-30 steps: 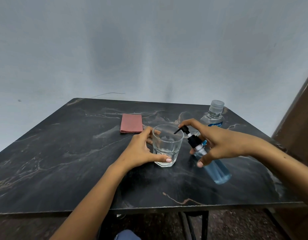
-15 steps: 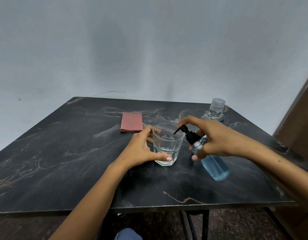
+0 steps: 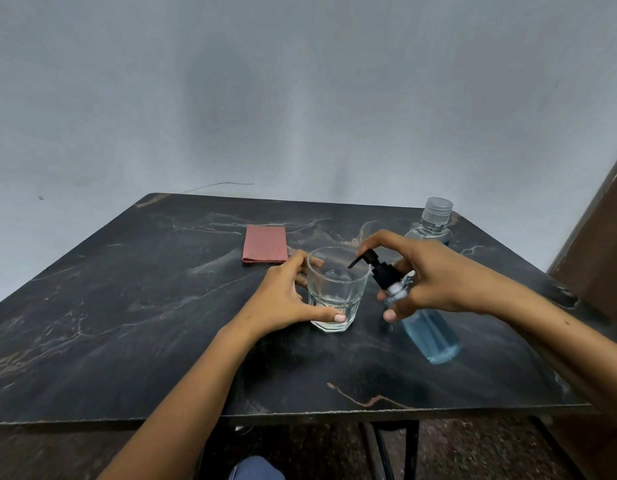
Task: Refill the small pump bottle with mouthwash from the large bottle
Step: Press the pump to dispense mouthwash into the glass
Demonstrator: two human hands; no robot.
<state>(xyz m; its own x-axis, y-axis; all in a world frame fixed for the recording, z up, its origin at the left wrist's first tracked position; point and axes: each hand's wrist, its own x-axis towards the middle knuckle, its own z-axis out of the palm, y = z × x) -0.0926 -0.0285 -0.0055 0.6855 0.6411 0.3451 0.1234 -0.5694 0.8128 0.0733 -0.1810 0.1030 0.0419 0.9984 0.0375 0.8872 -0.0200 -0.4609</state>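
The small pump bottle [image 3: 430, 332], clear with blue liquid and a black pump head, is tilted with its nozzle over the rim of a clear drinking glass [image 3: 335, 289]. My right hand [image 3: 435, 275] grips the bottle's neck, index finger resting on the pump top. My left hand [image 3: 282, 296] wraps around the glass, which stands on the dark marble table [image 3: 127, 323]. The large bottle [image 3: 433, 221], clear with a ribbed cap, stands upright behind my right hand, its lower part hidden.
A folded reddish cloth [image 3: 264, 248] lies on the table behind the glass, to the left. The table's front edge runs just below my forearms. A brown wooden surface [image 3: 598, 244] stands at the far right.
My right hand has brought the pump bottle slightly left and up, so the nozzle now sits over the glass rim. My left hand and the glass have stayed put.
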